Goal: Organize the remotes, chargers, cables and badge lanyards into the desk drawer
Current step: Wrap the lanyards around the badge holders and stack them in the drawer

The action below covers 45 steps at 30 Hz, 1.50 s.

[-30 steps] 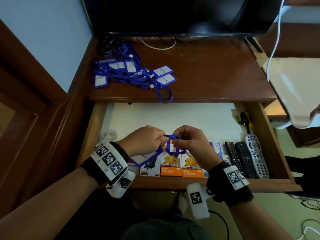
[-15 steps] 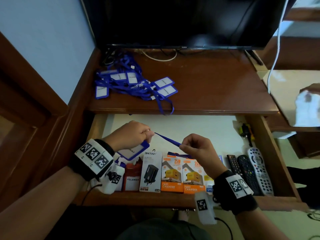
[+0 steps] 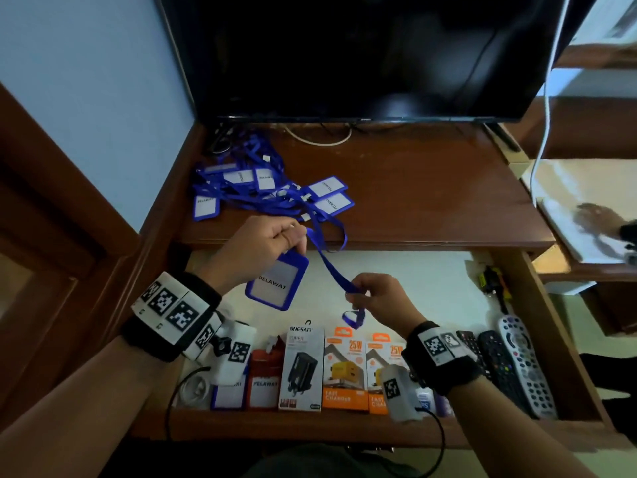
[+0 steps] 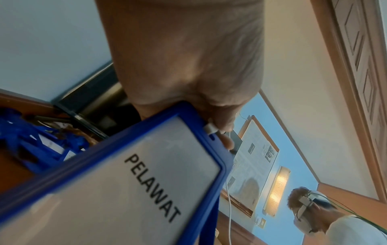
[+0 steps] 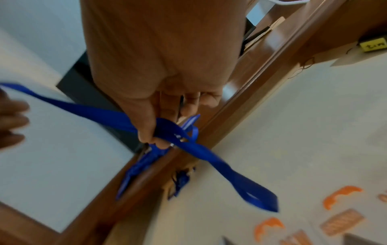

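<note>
the left hand (image 3: 263, 241) pinches the top of a blue badge holder (image 3: 277, 282), which hangs over the open drawer (image 3: 537, 305) with its long axis tilted, bottom toward the drawer's left-front. its blue strap (image 3: 331, 267) slants down to the right hand (image 3: 377, 298), whose thumb and fingers pinch it, a loop dangling below. bare white drawer floor lies beneath, behind the row of charger boxes (image 3: 344, 369); remotes (image 3: 510, 367) lie along the right wall.
</note>
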Tool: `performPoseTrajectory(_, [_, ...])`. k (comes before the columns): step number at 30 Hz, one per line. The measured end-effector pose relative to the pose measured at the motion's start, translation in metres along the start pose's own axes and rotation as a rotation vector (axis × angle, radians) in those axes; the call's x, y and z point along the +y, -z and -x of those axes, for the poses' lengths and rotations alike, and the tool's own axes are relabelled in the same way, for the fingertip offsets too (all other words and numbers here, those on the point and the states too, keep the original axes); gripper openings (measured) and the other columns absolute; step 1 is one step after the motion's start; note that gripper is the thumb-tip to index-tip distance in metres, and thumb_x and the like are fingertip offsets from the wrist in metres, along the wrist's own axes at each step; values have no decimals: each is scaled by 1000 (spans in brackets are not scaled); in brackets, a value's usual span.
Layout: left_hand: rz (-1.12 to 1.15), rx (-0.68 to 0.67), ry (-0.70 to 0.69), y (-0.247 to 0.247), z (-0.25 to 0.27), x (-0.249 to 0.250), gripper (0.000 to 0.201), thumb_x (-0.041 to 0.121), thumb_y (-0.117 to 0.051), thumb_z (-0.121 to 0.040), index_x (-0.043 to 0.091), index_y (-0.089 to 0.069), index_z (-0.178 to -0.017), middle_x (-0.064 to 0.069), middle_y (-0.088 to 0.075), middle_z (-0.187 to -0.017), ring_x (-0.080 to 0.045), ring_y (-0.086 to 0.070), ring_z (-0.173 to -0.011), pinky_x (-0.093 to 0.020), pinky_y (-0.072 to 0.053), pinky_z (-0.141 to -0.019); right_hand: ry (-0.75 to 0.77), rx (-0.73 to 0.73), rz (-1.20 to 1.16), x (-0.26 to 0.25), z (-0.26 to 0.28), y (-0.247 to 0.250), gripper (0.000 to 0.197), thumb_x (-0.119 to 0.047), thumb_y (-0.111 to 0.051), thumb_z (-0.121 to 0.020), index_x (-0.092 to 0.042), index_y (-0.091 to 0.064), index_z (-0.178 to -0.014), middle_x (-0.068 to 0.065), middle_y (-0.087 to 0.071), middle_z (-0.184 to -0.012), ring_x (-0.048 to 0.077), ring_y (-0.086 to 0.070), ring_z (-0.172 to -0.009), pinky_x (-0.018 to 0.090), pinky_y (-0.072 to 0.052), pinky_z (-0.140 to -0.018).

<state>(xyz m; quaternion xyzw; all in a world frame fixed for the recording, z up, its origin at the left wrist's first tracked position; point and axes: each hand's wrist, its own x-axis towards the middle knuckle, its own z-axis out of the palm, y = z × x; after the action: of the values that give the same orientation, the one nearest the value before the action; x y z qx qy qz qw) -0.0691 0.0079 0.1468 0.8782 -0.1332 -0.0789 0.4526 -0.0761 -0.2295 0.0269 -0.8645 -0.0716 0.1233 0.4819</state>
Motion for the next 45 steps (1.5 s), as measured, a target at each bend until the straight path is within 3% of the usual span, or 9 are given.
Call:
performPoseTrajectory(3, [12,-27,19,-3,5,-2,32,28,-43,-101,16,-61,-77,10,-58,-56,-7,-57,-50,-17,-40,-47,-125,-117,86,22,-10,-18,12,-5,-62,-85,-11,-67,-78,1,-64,-64,16,-61,-63,29,-50,-64])
performPoseTrajectory(8, [25,-27,63,-7,14,-13,33,30,-44,-100,19,-63,-76,4,-60,-62,-13,-59,-54,-23,-42,-50,-172,22,69,30,-23,-29,17,-9,-63,-87,-16,-66,-72,-3,-59,-62,9,-52,-61,10,-37,-54])
performPoseTrajectory(12, [86,65,96,2,20,-25,34,32,-45,-100,21,-63,-74,2,-60,-64,-16,-58,-56,-29,-43,-53,-174,70,-127,21,-22,-21,13,-10,-67,-83,-12,-69,-70,12,-65,-68,17,-56,-64,25,-44,-62])
performPoseTrajectory(16, [269,242,162,14,18,-38,34,30,-46,-100,19,-63,-73,2,-62,-70,-18,-58,-64,-31,-44,-61,-173,-4,-127,23,-7,-10,8,-2,-73,-76,-9,-72,-80,15,-68,-77,18,-59,-67,29,-46,-65])
performPoseTrajectory(23, [475,567,308,15,-3,-48,35,28,-44,-101,15,-58,-72,-6,-58,-78,-18,-55,-61,-29,-46,-60,-226,85,109,50,9,-4,13,-1,-61,-83,-7,-71,-78,8,-68,-66,10,-62,-54,16,-48,-54])
performPoseTrajectory(28, [486,659,366,11,-15,-57,33,30,-45,-100,17,-60,-73,-3,-58,-73,-16,-55,-56,-29,-46,-57,-213,268,140,65,14,-1,14,-6,-65,-85,-8,-72,-73,4,-66,-62,13,-56,-49,34,-52,-57])
performPoseTrajectory(33, [404,724,415,22,-18,-75,35,31,-45,-100,21,-60,-70,-4,-58,-74,-18,-54,-57,-30,-45,-57,-243,359,72,71,21,7,11,-4,-66,-83,-9,-71,-76,-1,-66,-61,2,-57,-55,15,-41,-58])
performPoseTrajectory(41, [62,226,430,7,-6,-85,34,29,-44,-101,19,-65,-76,-4,-64,-82,-24,-59,-79,-35,-45,-75,-283,441,-554,8,16,28,24,16,-48,-79,-7,-52,-77,4,-48,-54,14,-41,-48,26,-33,-50])
performPoseTrajectory(45, [-122,-69,250,1,0,-55,29,27,-42,-101,23,-64,-82,3,-59,-78,-12,-52,-71,-27,-37,-63,-147,424,-282,-20,11,21,24,3,-61,-69,-11,-53,-88,4,-52,-80,16,-46,-69,25,-35,-59])
